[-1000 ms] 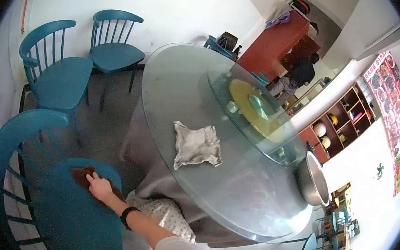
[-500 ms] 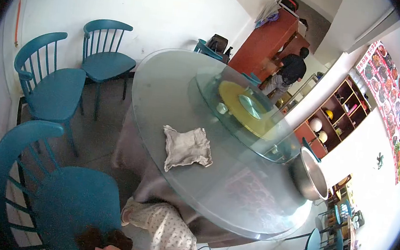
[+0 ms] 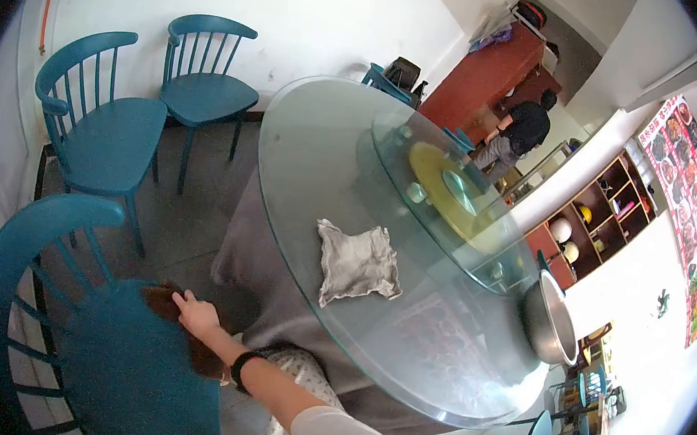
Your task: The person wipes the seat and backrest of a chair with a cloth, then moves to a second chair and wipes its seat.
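Observation:
My right hand [image 3: 198, 317] reaches in from the lower right, a dark band on its wrist. Its fingers press a brown cloth [image 3: 163, 300] onto the seat of the nearest blue chair [image 3: 140, 382], at the edge beside the table. Part of the cloth hangs down past my wrist along the seat's edge. My left hand is out of view. A crumpled grey-white cloth [image 3: 357, 262] lies on the round glass table [image 3: 303, 163], apart from my hand.
A glass turntable [image 3: 394, 184] and a steel basin [image 3: 550, 319] stand on the table. Two more blue chairs [image 3: 112, 149] line the left wall. A person [image 3: 525, 130] in dark clothes stands by a red-brown cabinet [image 3: 483, 79]. My patterned trouser leg [image 3: 292, 371] shows beneath my arm.
My right hand and the brown cloth have moved up and across to the seat's far edge. The view has shifted slightly, and the person at the back remains by the cabinet.

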